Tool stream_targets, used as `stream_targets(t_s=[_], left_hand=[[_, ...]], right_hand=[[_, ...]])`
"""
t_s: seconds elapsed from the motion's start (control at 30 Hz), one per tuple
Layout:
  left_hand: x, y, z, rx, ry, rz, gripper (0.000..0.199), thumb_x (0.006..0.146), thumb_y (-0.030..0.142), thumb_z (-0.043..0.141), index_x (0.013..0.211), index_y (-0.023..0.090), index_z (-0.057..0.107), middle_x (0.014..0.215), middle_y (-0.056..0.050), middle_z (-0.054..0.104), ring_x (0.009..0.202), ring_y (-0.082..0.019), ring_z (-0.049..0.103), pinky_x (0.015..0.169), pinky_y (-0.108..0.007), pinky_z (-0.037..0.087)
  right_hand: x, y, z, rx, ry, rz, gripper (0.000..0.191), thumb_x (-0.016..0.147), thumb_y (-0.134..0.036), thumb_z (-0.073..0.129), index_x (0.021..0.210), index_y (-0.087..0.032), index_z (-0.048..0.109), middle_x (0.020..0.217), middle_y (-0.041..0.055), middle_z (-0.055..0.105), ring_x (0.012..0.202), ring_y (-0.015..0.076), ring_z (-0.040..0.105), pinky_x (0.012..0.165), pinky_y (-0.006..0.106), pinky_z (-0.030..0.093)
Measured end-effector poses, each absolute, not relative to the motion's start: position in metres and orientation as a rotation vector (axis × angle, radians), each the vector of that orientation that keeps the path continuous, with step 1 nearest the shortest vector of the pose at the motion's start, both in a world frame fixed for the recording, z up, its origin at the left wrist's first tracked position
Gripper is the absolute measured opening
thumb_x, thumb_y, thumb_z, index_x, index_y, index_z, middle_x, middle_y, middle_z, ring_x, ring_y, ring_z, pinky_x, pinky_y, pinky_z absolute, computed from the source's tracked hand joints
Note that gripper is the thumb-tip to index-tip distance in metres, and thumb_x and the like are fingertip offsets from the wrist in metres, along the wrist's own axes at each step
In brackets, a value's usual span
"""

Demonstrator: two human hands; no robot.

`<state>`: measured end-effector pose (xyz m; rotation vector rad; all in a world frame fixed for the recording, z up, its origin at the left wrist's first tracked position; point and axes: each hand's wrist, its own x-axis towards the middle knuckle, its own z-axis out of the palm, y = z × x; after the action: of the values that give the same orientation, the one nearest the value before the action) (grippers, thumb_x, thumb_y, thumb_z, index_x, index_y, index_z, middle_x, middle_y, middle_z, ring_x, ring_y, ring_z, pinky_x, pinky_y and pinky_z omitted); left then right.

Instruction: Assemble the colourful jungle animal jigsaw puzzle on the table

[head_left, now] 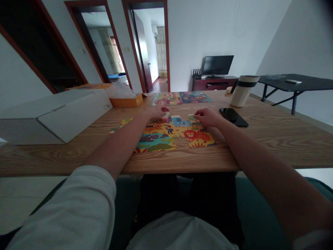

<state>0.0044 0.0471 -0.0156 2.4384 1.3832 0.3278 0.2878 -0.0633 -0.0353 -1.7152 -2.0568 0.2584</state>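
A partly joined jigsaw puzzle [160, 131] with bright animal pictures lies on the wooden table in front of me. My left hand [156, 113] is at its far edge, fingers curled together on a small puzzle piece [165, 117] with pale and red parts. At the far right corner, my right hand [206, 117] pinches a greenish puzzle piece [191, 117] between thumb and fingers. A joined section with lions [199, 136] forms the near right part, with a gap of bare table to its left. Loose yellow pieces [126, 121] lie left of the puzzle, partly behind my left forearm.
Two colourful picture sheets [168, 98] lie beyond the puzzle. A white box [75, 111] and an orange box tray [127, 101] holding clear plastic stand at left. To the right are a black phone [233, 117] and a white mug [244, 92] with a dark band.
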Motion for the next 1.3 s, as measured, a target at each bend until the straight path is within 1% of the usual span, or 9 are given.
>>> stream_targets(t_s=[0.13, 0.3, 0.43, 0.6, 0.67, 0.8, 0.93, 1.13, 1.3], left_hand=[[0.003, 0.039, -0.024, 2.410, 1.470, 0.295, 0.043, 0.084, 0.014, 0.058, 0.123, 0.024, 0.071, 0.108, -0.005, 0.075, 0.086, -0.018, 0.068, 0.074, -0.025, 0.051], [0.002, 0.035, -0.026, 2.266, 1.461, 0.440, 0.044, 0.082, 0.010, 0.057, 0.122, 0.022, 0.071, 0.106, -0.005, 0.075, 0.077, -0.015, 0.066, 0.064, -0.023, 0.048], [0.003, 0.035, -0.024, 2.125, 1.442, 0.617, 0.040, 0.082, 0.008, 0.058, 0.117, 0.016, 0.073, 0.100, -0.009, 0.074, 0.079, -0.016, 0.065, 0.065, -0.023, 0.048], [0.002, 0.034, -0.026, 2.207, 1.441, 0.467, 0.036, 0.085, 0.014, 0.060, 0.117, 0.021, 0.075, 0.084, -0.005, 0.073, 0.067, -0.015, 0.063, 0.060, -0.024, 0.046], [0.000, 0.034, -0.026, 2.297, 1.435, 0.385, 0.035, 0.086, 0.018, 0.061, 0.118, 0.023, 0.074, 0.090, -0.004, 0.075, 0.070, -0.015, 0.065, 0.062, -0.023, 0.047], [-0.005, 0.036, -0.024, 2.449, 1.337, 0.271, 0.037, 0.088, 0.035, 0.065, 0.121, 0.021, 0.072, 0.113, -0.006, 0.075, 0.090, -0.017, 0.068, 0.076, -0.023, 0.049], [-0.009, 0.035, -0.023, 2.557, 1.293, 0.139, 0.046, 0.085, 0.050, 0.067, 0.124, 0.025, 0.071, 0.120, -0.004, 0.073, 0.101, -0.019, 0.067, 0.085, -0.024, 0.048], [-0.007, 0.029, -0.023, 2.609, 1.259, 0.088, 0.048, 0.089, 0.047, 0.062, 0.131, 0.024, 0.067, 0.130, -0.004, 0.069, 0.110, -0.020, 0.065, 0.091, -0.023, 0.046], [-0.002, 0.024, -0.021, 2.689, 1.230, 0.026, 0.048, 0.093, 0.043, 0.056, 0.137, 0.024, 0.063, 0.137, -0.004, 0.064, 0.118, -0.019, 0.062, 0.098, -0.022, 0.042]], right_hand=[[0.287, -0.064, -0.036, -1.742, -2.057, 0.272, 0.025, 0.094, -0.027, 0.057, 0.100, -0.013, 0.076, 0.086, 0.0100, 0.075, 0.070, 0.0177, 0.062, 0.059, 0.026, 0.041], [0.286, -0.066, -0.035, -1.763, -2.041, 0.299, 0.024, 0.094, -0.028, 0.057, 0.100, -0.013, 0.076, 0.086, 0.0097, 0.075, 0.070, 0.0179, 0.063, 0.058, 0.025, 0.040], [0.286, -0.066, -0.036, -1.775, -2.033, 0.328, 0.026, 0.094, -0.028, 0.056, 0.101, -0.012, 0.075, 0.081, 0.0088, 0.074, 0.064, 0.0163, 0.061, 0.055, 0.025, 0.039], [0.288, -0.064, -0.038, -1.778, -2.048, 0.329, 0.027, 0.093, -0.029, 0.056, 0.103, -0.013, 0.075, 0.080, 0.0079, 0.074, 0.063, 0.0160, 0.060, 0.055, 0.025, 0.039], [0.288, -0.064, -0.037, -1.782, -2.044, 0.338, 0.028, 0.093, -0.029, 0.055, 0.104, -0.012, 0.075, 0.079, 0.0082, 0.074, 0.062, 0.0161, 0.060, 0.055, 0.025, 0.039], [0.286, -0.066, -0.036, -1.790, -2.031, 0.352, 0.028, 0.094, -0.030, 0.055, 0.103, -0.011, 0.075, 0.079, 0.0090, 0.074, 0.061, 0.0159, 0.059, 0.054, 0.026, 0.039], [0.286, -0.067, -0.035, -1.783, -2.035, 0.339, 0.027, 0.094, -0.031, 0.056, 0.101, -0.013, 0.075, 0.081, 0.0089, 0.074, 0.063, 0.0161, 0.060, 0.054, 0.025, 0.040], [0.286, -0.066, -0.036, -1.801, -2.028, 0.385, 0.027, 0.094, -0.031, 0.056, 0.102, -0.014, 0.075, 0.074, 0.0063, 0.072, 0.057, 0.0143, 0.057, 0.051, 0.024, 0.038], [0.286, -0.067, -0.036, -1.801, -2.043, 0.371, 0.028, 0.094, -0.032, 0.057, 0.102, -0.013, 0.075, 0.076, 0.0076, 0.072, 0.058, 0.0150, 0.058, 0.053, 0.025, 0.038]])
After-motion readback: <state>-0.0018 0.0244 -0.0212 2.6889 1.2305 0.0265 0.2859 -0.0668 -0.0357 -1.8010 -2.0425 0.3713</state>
